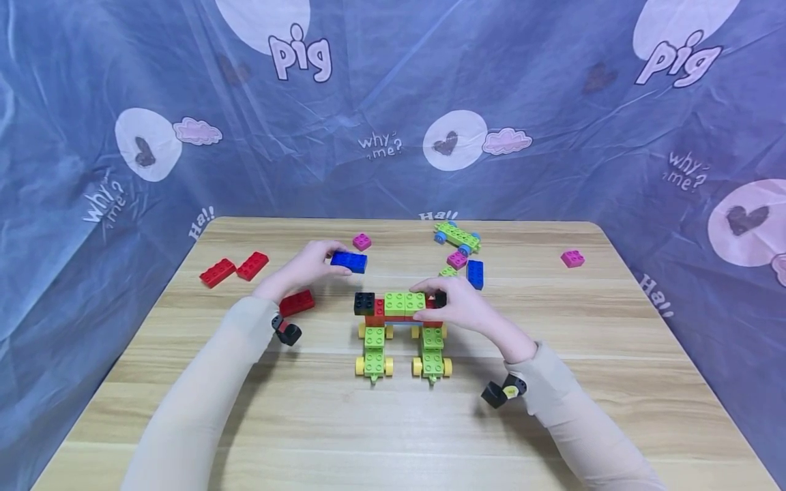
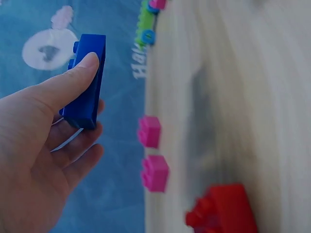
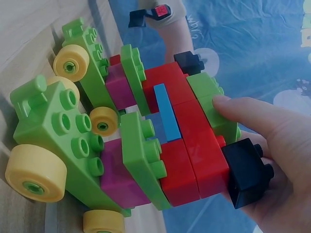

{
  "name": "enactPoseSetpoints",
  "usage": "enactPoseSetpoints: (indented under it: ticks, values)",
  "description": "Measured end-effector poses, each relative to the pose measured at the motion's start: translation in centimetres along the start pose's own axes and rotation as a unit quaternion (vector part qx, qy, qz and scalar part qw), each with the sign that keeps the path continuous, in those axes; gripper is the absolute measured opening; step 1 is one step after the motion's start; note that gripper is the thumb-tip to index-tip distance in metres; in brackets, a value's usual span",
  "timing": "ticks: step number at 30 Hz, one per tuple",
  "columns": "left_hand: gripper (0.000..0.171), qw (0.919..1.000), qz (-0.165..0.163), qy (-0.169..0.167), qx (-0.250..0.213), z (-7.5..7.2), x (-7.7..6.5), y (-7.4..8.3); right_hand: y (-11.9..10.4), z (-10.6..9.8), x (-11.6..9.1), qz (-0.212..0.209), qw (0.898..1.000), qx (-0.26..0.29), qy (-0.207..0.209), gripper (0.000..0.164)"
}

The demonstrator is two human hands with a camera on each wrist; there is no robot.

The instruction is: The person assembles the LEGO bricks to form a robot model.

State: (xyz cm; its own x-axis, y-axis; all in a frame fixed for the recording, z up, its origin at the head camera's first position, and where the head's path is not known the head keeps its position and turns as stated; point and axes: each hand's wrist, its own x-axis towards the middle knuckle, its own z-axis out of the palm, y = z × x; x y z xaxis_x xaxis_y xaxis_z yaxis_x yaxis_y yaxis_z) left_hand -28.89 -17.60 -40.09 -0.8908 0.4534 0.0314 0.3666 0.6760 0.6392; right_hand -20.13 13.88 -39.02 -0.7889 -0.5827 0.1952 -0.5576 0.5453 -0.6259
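While the left hand (image 1: 307, 266) pinches a blue block (image 1: 349, 263) between thumb and fingers, clear of the table (image 1: 368, 436), the right hand (image 1: 462, 305) pinches green blocks (image 1: 400, 303) atop the wheeled toy (image 3: 138, 155) | toy sits under and left of the right grip | black block (image 3: 249, 170) beside right palm

- The left arm (image 1: 205, 385) reaches forward and slightly to the right.
- The left hand (image 1: 309, 263) pinches, with thumb (image 2: 73, 83) opposite to the fingers (image 2: 86, 161).
- The right arm (image 1: 574, 412) reaches forward and to the left.
- The right hand (image 1: 462, 304) grips, with its thumb opposite to the fingers.
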Motion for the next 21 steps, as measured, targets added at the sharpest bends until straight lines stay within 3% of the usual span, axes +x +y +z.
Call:
enactPoseSetpoints:
  ticks: [11,21]
  values:
    - [0.048,0.9961,0.06,0.048,0.045,-0.3,-0.5,4.9,-0.2,-0.7,0.3,-0.001,0.998,0.036,0.042,0.042]
    - [0.045,0.9907,0.11,0.062,0.051,0.6,-1.2,8.6,-0.7,-1.5,0.7,-0.003,0.993,0.054,0.103,0.044]
